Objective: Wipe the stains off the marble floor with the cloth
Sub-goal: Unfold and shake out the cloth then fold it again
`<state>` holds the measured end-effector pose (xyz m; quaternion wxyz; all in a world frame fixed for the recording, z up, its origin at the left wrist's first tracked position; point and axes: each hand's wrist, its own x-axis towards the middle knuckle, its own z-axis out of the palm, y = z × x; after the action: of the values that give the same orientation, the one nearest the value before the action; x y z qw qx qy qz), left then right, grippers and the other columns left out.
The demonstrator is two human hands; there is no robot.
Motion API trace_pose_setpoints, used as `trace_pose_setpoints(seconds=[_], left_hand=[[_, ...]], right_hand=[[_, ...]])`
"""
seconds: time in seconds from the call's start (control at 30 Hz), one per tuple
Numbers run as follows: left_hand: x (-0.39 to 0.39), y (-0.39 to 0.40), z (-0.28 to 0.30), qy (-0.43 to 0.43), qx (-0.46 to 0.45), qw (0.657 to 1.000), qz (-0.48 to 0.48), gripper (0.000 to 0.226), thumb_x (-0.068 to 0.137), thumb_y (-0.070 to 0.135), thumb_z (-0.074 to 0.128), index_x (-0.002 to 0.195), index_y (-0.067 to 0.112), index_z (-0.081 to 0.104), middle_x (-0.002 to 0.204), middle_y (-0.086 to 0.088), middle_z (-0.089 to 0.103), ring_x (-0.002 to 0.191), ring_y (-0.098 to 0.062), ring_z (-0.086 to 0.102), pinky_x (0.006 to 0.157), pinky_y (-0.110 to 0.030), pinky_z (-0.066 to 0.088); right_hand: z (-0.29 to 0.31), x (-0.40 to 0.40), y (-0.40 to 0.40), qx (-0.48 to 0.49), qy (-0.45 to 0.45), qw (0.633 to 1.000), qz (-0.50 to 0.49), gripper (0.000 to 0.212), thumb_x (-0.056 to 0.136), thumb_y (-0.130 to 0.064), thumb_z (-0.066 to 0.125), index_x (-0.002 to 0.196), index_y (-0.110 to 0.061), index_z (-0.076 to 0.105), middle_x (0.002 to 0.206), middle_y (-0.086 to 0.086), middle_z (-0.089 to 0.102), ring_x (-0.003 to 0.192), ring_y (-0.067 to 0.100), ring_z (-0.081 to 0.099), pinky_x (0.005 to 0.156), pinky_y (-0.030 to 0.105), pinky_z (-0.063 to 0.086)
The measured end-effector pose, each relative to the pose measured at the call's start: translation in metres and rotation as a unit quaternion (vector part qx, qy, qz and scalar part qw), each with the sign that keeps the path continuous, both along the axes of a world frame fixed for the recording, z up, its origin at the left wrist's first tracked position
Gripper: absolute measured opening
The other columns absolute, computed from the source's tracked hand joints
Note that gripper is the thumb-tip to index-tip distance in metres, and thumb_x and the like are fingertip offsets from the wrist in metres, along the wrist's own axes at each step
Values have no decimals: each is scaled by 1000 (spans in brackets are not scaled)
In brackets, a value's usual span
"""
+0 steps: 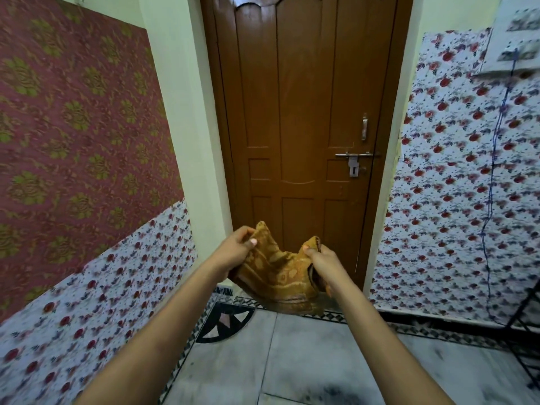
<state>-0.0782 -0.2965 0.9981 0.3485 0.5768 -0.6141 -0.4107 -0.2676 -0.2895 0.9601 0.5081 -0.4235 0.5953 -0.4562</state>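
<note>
- We note the left hand (238, 247) and right hand (317, 258) each pinching a corner of the cloth (277, 276), held above the floor (306, 361).
- Risk, in our judgement: bunched cloth smears the dark stains (330, 387); a loose pinch drops it.

The light is soft, even and indoor, moderately bright, with a faint greenish cast on the painted walls (175, 83). Its source is out of frame. Shadows are weak. A dull sheen lies on the brown door (304, 112), and small highlights glint on its metal latch (353, 155). The wide lens bows the straight edges outward. The flowered wall covering (87, 317) at lower left is smeared with blur.
</note>
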Motion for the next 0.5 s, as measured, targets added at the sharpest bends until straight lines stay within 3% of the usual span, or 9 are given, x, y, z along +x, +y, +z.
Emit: trace_pose_setpoints(seconds=[0.1,0.2,0.3,0.37,0.43,0.5], left_hand=[[-17,9,-12,-10,-15,999,-34,17,99,22,40,110,25,53,108,-5,61,101,-23,59,90,-43,51],[-31,15,-21,5,-24,998,-50,16,98,24,42,108,25,55,109,-2,61,104,-19,58,92,-40,49],[-29,17,-24,49,-2,998,-36,26,92,40,52,112,24,53,113,-2,61,106,-18,58,94,-38,48],[-23,17,-27,68,21,997,-36,36,87,36,61,118,20,50,112,-5,61,101,-20,61,87,-34,52],[-18,16,-30,114,38,993,-4,30,87,17,61,116,15,51,107,-12,63,92,-24,64,75,-32,53],[-11,16,-31,188,72,979,38,24,87,9,58,110,12,55,99,-14,65,85,-27,64,69,-34,53]], right_hand=[[5,14,5,11,-51,998,35,39,96,-25,50,130,-9,46,119,13,58,107,26,57,83,39,53],[12,25,13,18,-106,992,65,44,96,-35,48,130,-8,43,122,16,56,101,26,60,69,32,56],[16,22,19,9,-143,982,121,55,96,-51,34,133,-10,44,127,19,54,96,26,62,78,33,56],[15,17,22,-1,-142,977,158,58,96,-54,25,130,-11,46,121,18,58,94,24,64,79,32,55],[11,15,25,-55,-112,985,122,56,98,-50,23,122,-8,53,109,12,65,89,21,66,72,26,56],[0,11,26,-129,-65,990,-7,44,99,-39,35,116,-6,58,107,12,66,85,17,64,64,21,52]])
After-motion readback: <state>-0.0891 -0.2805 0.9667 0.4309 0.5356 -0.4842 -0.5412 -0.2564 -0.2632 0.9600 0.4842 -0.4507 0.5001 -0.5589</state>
